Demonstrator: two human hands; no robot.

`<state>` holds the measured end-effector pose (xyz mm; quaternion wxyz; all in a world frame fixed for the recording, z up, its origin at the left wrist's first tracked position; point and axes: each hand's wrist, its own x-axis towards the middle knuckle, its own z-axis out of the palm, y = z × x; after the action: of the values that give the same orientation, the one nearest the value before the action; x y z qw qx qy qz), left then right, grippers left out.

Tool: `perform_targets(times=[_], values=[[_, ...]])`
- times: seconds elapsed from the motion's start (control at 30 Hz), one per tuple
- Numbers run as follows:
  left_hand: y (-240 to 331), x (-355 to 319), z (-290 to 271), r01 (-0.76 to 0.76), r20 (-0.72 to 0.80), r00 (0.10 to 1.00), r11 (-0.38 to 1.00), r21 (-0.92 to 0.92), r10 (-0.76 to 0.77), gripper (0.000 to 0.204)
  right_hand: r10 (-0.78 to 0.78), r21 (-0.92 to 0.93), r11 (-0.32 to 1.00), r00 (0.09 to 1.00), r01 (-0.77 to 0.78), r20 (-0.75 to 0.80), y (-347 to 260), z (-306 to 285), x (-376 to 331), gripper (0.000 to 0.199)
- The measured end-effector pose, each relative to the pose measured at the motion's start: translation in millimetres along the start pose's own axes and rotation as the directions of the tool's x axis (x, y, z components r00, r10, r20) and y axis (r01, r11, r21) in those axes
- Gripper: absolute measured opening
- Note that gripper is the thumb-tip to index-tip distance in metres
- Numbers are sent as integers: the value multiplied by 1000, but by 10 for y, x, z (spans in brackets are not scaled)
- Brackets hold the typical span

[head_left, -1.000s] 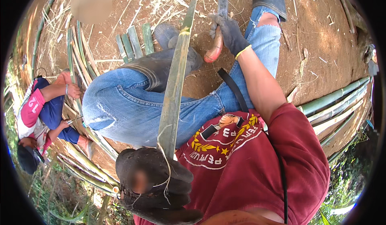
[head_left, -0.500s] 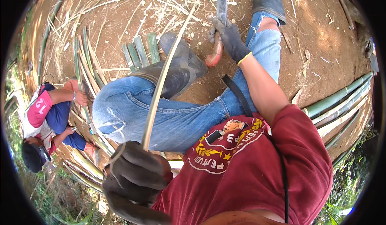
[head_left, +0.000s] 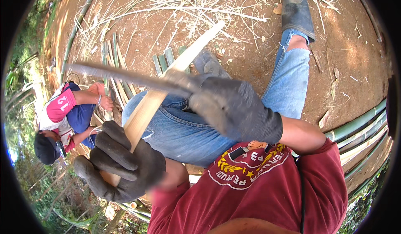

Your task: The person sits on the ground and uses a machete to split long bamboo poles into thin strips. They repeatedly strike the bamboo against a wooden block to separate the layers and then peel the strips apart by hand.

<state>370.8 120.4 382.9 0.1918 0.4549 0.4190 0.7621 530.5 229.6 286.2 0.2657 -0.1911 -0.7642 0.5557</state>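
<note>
A round yellow emblem is seen on the dark red shirt (head_left: 267,184), nearest the lower edge. The bamboo strip (head_left: 167,83) is clenched at its near end by the gloved left hand (head_left: 121,163). The blade (head_left: 125,77), previously held far out by the boot (head_left: 298,8), is now laid across the strip, gripped tight in the right hand (head_left: 234,108).

Dark grey work gloves on both hands, a maroon printed T-shirt, torn blue jeans, dark boots
</note>
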Motion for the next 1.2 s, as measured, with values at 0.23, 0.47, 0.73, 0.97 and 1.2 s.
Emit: perform_targets(times=[0.23, 0.47, 0.73, 0.97, 1.2], values=[[-186, 75, 81, -114, -77, 991, 993, -13, 113, 43, -109, -172, 980, 993, 102, -35, 49, 330, -193, 43], [-37, 17, -73, -44, -128, 990, 997, 68, 52, 54, -28, -463, 886, 995, -21, -98, 699, 94, -69, 41], [-145, -5, -69, -81, -104, 990, 992, 98, 91, 49, 116, -463, 883, 992, -81, 47, 554, 68, -60, 41], [-19, 8, -187, -51, -102, 993, 994, 100, 62, 41, 202, -410, 893, 979, -187, -7, 891, -26, -69, 37], [-74, 82, -234, -44, -54, 998, 999, -18, 43, 38, 187, -515, 845, 982, -142, 38, 1211, -31, -41, 38]])
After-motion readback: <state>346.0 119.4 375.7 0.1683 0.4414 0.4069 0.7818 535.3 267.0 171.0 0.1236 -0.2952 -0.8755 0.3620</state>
